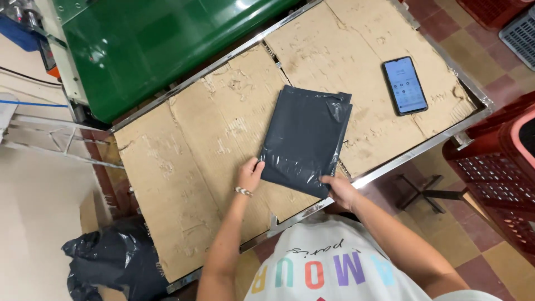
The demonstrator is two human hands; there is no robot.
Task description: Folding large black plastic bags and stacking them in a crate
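Near the bottom centre, the left hand (249, 174) and the right hand (340, 189) each pinch a near corner of the flat dark grey plastic mailing bag (305, 139). The bag lies at the middle of the frame on the worn brown cardboard tabletop (184, 167). Farther, at upper right, rests a black smartphone (405, 86).

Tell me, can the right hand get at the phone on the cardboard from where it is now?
Probably yes: the right hand grips the grey plastic mailer bag, and only bare cardboard lies between it and the phone.

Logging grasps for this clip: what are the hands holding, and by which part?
Both hands are on the dark grey plastic mailer bag lying flat on the cardboard-topped table: left hand at its near left edge, right hand at its near right corner. It isn't lifted.
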